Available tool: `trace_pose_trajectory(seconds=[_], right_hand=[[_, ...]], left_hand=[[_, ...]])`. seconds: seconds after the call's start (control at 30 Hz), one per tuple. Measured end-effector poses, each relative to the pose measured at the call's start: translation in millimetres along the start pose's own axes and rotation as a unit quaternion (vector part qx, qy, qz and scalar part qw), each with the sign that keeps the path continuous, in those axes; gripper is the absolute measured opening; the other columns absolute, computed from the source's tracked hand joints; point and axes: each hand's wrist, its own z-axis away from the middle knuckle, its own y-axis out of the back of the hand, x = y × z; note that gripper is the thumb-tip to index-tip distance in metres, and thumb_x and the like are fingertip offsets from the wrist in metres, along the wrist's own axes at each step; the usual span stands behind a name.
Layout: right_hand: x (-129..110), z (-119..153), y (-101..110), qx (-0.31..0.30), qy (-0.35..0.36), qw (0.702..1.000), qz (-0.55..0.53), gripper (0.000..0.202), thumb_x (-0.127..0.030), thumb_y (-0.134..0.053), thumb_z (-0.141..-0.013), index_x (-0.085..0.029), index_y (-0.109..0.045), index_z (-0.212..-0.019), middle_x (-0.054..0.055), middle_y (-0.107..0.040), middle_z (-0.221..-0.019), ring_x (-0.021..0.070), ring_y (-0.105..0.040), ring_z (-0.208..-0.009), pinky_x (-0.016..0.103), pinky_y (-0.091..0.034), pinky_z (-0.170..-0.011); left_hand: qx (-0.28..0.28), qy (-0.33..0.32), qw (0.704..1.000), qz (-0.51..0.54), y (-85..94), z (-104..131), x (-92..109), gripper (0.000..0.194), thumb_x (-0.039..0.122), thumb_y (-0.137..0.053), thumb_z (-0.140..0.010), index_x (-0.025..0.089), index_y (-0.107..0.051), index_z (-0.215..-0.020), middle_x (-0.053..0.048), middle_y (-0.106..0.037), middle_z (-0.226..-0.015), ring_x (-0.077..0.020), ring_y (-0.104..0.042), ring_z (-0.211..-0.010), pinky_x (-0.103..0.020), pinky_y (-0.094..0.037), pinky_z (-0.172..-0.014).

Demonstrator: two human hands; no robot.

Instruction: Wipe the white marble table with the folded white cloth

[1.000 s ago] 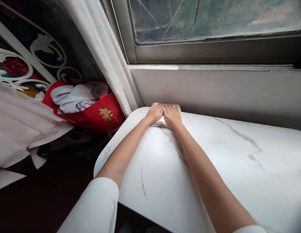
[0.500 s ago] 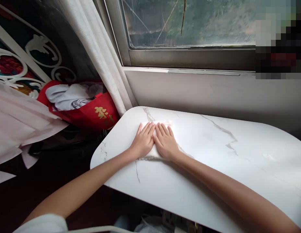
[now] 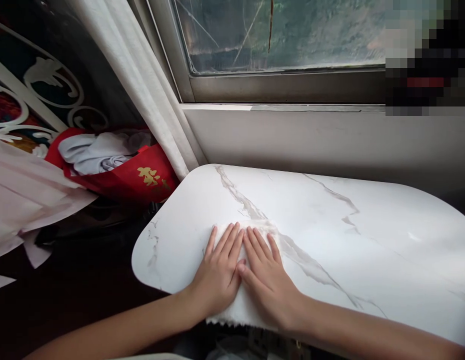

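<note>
A thin white cloth (image 3: 243, 306) lies flat on a white marble-patterned table (image 3: 172, 235), its jagged lower edge at the table's front edge. Pressed flat on the cloth, my left hand (image 3: 219, 267) has its fingers stretched out and slightly apart. Beside it my right hand (image 3: 268, 272) also lies flat with spread fingers, the two thumbs meeting or nearly so. Both palms cover much of the cloth; its top edge shows just beyond the fingertips.
Behind the table are a pale wall (image 3: 277, 135) and a framed window (image 3: 225, 40). A white curtain (image 3: 142, 85) hangs at the left, near a red bag (image 3: 120, 182) filled with pale fabric. Pink fabric (image 3: 26, 195) hangs at the far left.
Both hands and the cloth have slid over the table toward me, from near its back part to its front edge. The camera view has shifted slightly.
</note>
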Motion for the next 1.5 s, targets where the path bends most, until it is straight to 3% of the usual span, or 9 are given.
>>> trace_pose_trajectory(seconds=[0.17, 0.4, 0.5, 0.63, 0.8, 0.97, 1.1, 1.3, 1.5], right_hand=[[35.3, -69.5, 17.4, 0.092, -0.080, 0.989, 0.078, 0.064, -0.044, -0.008, -0.096, -0.003, -0.015, -0.146, 0.011, -0.011, -0.154, 0.0180, -0.002, -0.141, 0.041, -0.004, -0.115], [117.2, -162.2, 69.6, 0.192, -0.090, 0.960, 0.181, 0.055, -0.031, -0.016, -0.097, -0.003, -0.034, -0.140, 0.014, -0.031, -0.148, 0.0215, -0.022, -0.138, 0.040, -0.013, -0.112], [141.4, -176.0, 87.1, 0.204, -0.099, 0.953, 0.200, 0.051, -0.026, -0.017, -0.096, -0.004, -0.039, -0.138, 0.013, -0.036, -0.146, 0.0212, -0.028, -0.136, 0.039, -0.016, -0.111], [152.4, -178.7, 94.8, 0.217, -0.120, 0.945, 0.214, 0.050, -0.018, -0.021, -0.092, -0.006, -0.042, -0.135, 0.012, -0.042, -0.143, 0.0217, -0.033, -0.133, 0.039, -0.022, -0.109], [147.4, -166.2, 90.7, 0.220, -0.121, 0.943, 0.220, 0.052, -0.018, -0.023, -0.090, -0.005, -0.040, -0.137, 0.011, -0.039, -0.144, 0.0214, -0.030, -0.134, 0.039, -0.019, -0.110], [136.8, -128.4, 84.0, 0.191, -0.106, 0.948, 0.232, 0.053, -0.019, -0.024, -0.090, -0.005, -0.037, -0.139, 0.011, -0.034, -0.147, 0.0212, -0.026, -0.137, 0.039, -0.018, -0.111], [118.7, -80.6, 68.6, 0.183, -0.093, 0.947, 0.247, 0.053, -0.021, -0.023, -0.091, -0.004, -0.035, -0.140, 0.011, -0.032, -0.148, 0.0220, -0.024, -0.138, 0.041, -0.018, -0.112], [74.9, 6.0, 31.6, 0.175, -0.076, 0.947, 0.259, 0.054, -0.026, -0.021, -0.094, -0.005, -0.029, -0.143, 0.012, -0.027, -0.150, 0.0212, -0.018, -0.139, 0.043, -0.018, -0.114], [44.9, 82.2, 7.8, 0.171, -0.007, 0.942, 0.289, 0.062, -0.026, -0.027, -0.094, -0.006, -0.003, -0.148, 0.013, -0.019, -0.152, 0.0243, -0.011, -0.141, 0.048, -0.017, -0.114]], left_hand=[[-0.003, 0.027, 1.000, 0.002, -12.9, -78.2, -35.9, 0.051, 0.026, -0.023, -0.095, 0.013, -0.028, -0.144, -0.010, -0.027, -0.149, -0.0219, -0.018, -0.139, -0.050, -0.009, -0.114], [-0.004, 0.051, 0.999, -0.015, -37.7, -217.7, -69.2, 0.049, 0.026, -0.021, -0.096, 0.012, -0.030, -0.142, -0.008, -0.028, -0.149, -0.0182, -0.021, -0.138, -0.044, -0.008, -0.114], [0.007, 0.050, 0.998, -0.022, -45.4, -251.9, -68.2, 0.047, 0.024, -0.022, -0.096, 0.014, -0.034, -0.140, -0.007, -0.032, -0.148, -0.0173, -0.024, -0.137, -0.044, -0.009, -0.114], [0.022, 0.039, 0.999, -0.024, -50.3, -268.1, -64.4, 0.045, 0.023, -0.023, -0.095, 0.018, -0.039, -0.137, -0.005, -0.038, -0.145, -0.0167, -0.029, -0.135, -0.044, -0.011, -0.113], [0.014, 0.050, 0.998, -0.043, -49.1, -257.2, -55.0, 0.046, 0.024, -0.023, -0.096, 0.014, -0.036, -0.139, -0.008, -0.033, -0.148, -0.0184, -0.026, -0.137, -0.044, -0.010, -0.113], [0.014, 0.053, 0.998, -0.044, -47.0, -224.6, -27.3, 0.048, 0.026, -0.023, -0.096, 0.012, -0.033, -0.141, -0.010, -0.029, -0.149, -0.0196, -0.022, -0.138, -0.045, -0.009, -0.113], [0.024, 0.039, 0.998, -0.038, -44.2, -181.4, 2.4, 0.048, 0.026, -0.023, -0.096, 0.010, -0.033, -0.141, -0.011, -0.029, -0.149, -0.0212, -0.022, -0.138, -0.047, -0.009, -0.114], [0.023, -0.017, 0.999, -0.021, -32.1, -94.8, 46.2, 0.049, 0.026, -0.023, -0.097, 0.008, -0.029, -0.142, -0.011, -0.026, -0.150, -0.0216, -0.016, -0.140, -0.048, -0.007, -0.114], [0.015, -0.083, 0.996, -0.014, -19.4, -30.8, 84.9, 0.052, 0.027, -0.028, -0.096, 0.007, -0.025, -0.144, -0.013, -0.021, -0.151, -0.0261, -0.010, -0.140, -0.051, -0.005, -0.114]])
